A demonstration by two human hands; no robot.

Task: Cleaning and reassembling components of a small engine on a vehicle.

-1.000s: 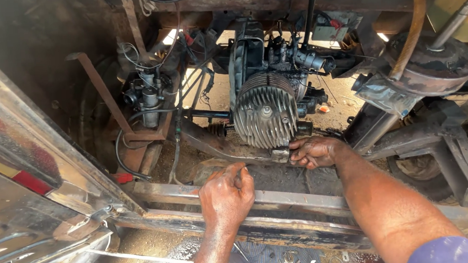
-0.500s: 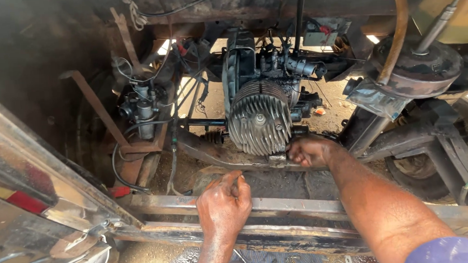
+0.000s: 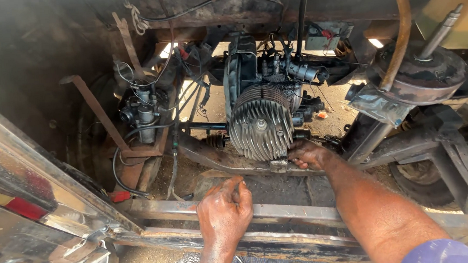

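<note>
under a rusty vehicle floor on dirt, i judge i'm at the mount under the finned engine, my right hand clenched at its base beside the bracket, my left hand loosely fisted below it on the frame rail, grasp unclear; next wants firm finger turning.

The finned engine cylinder is dull grey, ribbed in fine parallel lines, with black grime above it. Left of it, the strut is rust-brown and the body panel shines silver with a red-and-yellow reflector. Right of it, the sleeve is blue.
</note>
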